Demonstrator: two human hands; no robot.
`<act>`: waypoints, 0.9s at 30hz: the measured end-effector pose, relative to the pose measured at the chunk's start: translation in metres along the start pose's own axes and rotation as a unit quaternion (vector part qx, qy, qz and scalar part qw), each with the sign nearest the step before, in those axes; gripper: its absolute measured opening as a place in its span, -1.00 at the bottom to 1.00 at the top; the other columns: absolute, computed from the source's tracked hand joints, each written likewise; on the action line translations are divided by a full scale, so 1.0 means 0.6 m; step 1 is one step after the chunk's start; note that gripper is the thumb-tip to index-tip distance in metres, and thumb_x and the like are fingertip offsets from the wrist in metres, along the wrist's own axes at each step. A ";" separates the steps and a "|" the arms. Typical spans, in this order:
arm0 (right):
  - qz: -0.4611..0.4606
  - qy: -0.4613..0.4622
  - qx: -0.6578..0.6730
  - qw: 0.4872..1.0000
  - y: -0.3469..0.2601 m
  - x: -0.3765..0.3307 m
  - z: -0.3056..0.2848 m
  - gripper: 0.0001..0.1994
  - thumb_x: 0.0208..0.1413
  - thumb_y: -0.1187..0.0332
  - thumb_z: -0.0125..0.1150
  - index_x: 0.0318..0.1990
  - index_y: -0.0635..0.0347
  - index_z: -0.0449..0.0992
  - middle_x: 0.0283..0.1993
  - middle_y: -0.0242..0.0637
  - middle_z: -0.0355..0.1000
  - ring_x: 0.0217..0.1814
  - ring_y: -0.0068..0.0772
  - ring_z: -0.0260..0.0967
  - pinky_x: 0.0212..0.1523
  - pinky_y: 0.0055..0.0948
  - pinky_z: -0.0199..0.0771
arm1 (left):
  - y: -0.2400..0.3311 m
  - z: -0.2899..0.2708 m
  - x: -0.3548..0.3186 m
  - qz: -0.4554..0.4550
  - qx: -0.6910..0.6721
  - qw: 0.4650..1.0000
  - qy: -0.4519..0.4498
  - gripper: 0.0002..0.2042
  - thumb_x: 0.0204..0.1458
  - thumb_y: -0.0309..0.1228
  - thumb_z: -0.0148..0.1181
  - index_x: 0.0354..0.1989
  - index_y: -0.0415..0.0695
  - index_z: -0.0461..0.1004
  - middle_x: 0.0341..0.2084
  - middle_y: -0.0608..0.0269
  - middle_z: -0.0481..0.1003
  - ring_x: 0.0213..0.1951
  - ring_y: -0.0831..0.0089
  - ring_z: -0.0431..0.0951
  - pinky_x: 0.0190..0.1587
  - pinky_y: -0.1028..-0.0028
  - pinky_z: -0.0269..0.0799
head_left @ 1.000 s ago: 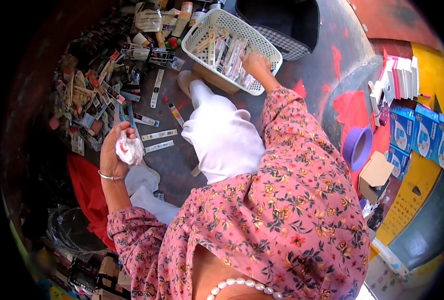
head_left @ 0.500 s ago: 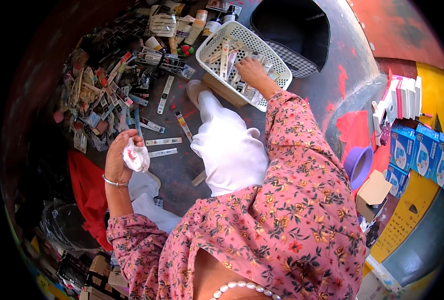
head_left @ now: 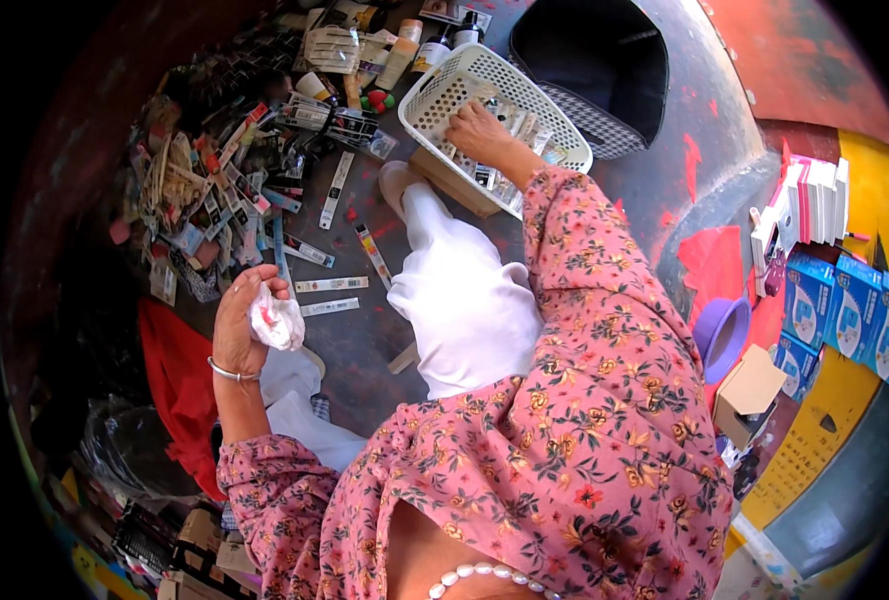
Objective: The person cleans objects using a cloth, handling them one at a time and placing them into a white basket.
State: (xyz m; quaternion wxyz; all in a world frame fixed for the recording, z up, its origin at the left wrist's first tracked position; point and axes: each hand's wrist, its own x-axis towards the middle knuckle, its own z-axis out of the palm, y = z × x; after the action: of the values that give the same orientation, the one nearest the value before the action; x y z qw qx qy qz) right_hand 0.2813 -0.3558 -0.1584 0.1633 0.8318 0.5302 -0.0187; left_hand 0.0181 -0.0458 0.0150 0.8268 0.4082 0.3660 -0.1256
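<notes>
In my left hand (head_left: 234, 330) is a crumpled white wipe (head_left: 280, 318) with a red stain; the fingers are closed round it, to the left of my white-clad leg. My right hand (head_left: 479, 132) reaches into a white perforated basket (head_left: 554, 112) that holds several small clear and pale packets (head_left: 522, 125). Its fingers are curled down at the basket's left part, and whatever they grip is hidden. Between my hands several slim packets lie loose on the dark floor, among them a white one (head_left: 337, 190), another pale one (head_left: 331, 284) and a dark-and-orange one (head_left: 373, 253).
A big heap of small packaged items (head_left: 214, 205) spreads at the far left, with bottles (head_left: 399, 62) behind it. A cardboard box (head_left: 454, 182) is under the basket. A black open bag (head_left: 589, 60) stands behind it. Rightward are a purple basin (head_left: 721, 335) and blue boxes (head_left: 854, 310).
My right hand has shifted left inside the basket, and the long slim packet that stuck up there no longer shows. My left hand keeps the wipe, almost unmoved.
</notes>
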 end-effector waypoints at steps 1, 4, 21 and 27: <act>-0.010 -0.041 -0.008 0.999 0.000 -0.004 -0.004 -0.87 -0.09 0.34 0.00 -0.41 0.03 0.49 -0.36 -0.39 0.37 -0.12 -0.41 0.26 -0.04 -0.33 0.19 | -0.002 -0.002 -0.001 0.001 -0.002 1.000 -0.002 -0.74 0.05 -0.38 0.00 -0.16 -0.30 0.32 -0.42 0.16 0.43 -0.38 0.47 0.46 -0.30 0.54 0.43; -0.036 -0.044 -0.049 0.997 -0.001 -0.027 -0.012 -0.87 -0.10 0.32 0.02 -0.47 0.05 0.51 -0.41 -0.37 0.37 -0.25 -0.39 0.34 -0.15 -0.30 0.27 | -0.004 -0.003 -0.002 0.001 0.001 1.000 0.000 -0.75 0.05 -0.38 0.01 -0.16 -0.29 0.32 -0.42 0.17 0.44 -0.39 0.48 0.47 -0.31 0.54 0.44; 0.010 -0.019 0.078 0.997 0.023 -0.016 -0.023 -0.88 -0.10 0.39 0.04 -0.37 0.10 0.47 -0.32 -0.36 0.37 -0.18 -0.40 0.32 -0.04 -0.34 0.25 | -0.004 0.014 -0.005 -0.013 0.037 0.999 0.012 -0.75 0.06 -0.37 0.00 -0.17 -0.29 0.33 -0.41 0.16 0.44 -0.39 0.46 0.47 -0.31 0.54 0.44; 0.089 0.161 0.138 0.973 0.037 -0.012 0.018 -0.77 -0.06 0.46 0.00 -0.19 0.11 0.41 -0.16 -0.38 0.38 -0.06 -0.29 0.34 0.13 -0.05 0.04 | -0.004 0.021 -0.004 -0.016 0.049 0.998 0.020 -0.78 0.07 -0.40 -0.04 -0.18 -0.30 0.33 -0.43 0.14 0.44 -0.40 0.46 0.47 -0.33 0.53 0.43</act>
State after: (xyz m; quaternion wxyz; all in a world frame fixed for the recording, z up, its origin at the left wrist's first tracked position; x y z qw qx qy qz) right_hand 0.2993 -0.3736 -0.1613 -0.0398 0.8824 0.4653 0.0572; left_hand 0.0216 -0.0571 0.0205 0.7961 0.4448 0.3827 -0.1482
